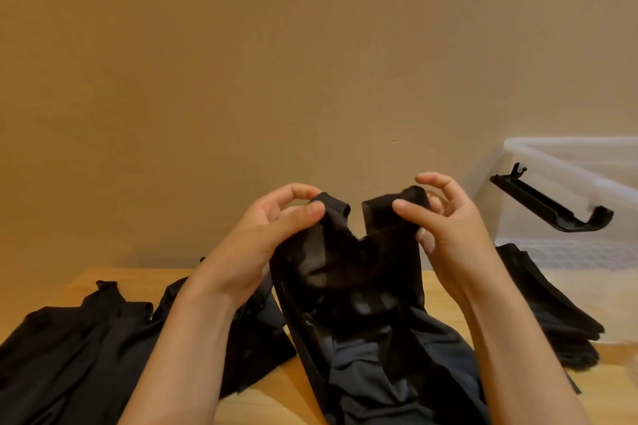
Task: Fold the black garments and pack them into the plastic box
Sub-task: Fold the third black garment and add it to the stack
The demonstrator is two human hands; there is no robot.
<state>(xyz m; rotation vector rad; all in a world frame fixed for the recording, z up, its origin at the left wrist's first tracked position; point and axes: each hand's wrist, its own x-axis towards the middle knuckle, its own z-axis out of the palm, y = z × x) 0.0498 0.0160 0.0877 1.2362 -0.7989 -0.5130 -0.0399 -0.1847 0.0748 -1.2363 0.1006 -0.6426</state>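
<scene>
A sheer black garment (348, 272) hangs lifted above the wooden table (262, 404), its lower part draping toward me. My left hand (269, 235) pinches one upper corner between thumb and fingers. My right hand (448, 221) pinches the other upper corner. More black garments (79, 342) lie spread on the table at the left. A folded black stack (552, 304) lies at the right, in front of the clear plastic box (569, 190).
The box stands at the right against the tan wall (276, 62), with a black latch handle (549, 203) sticking out from its side. The table's back edge meets the wall just behind my hands.
</scene>
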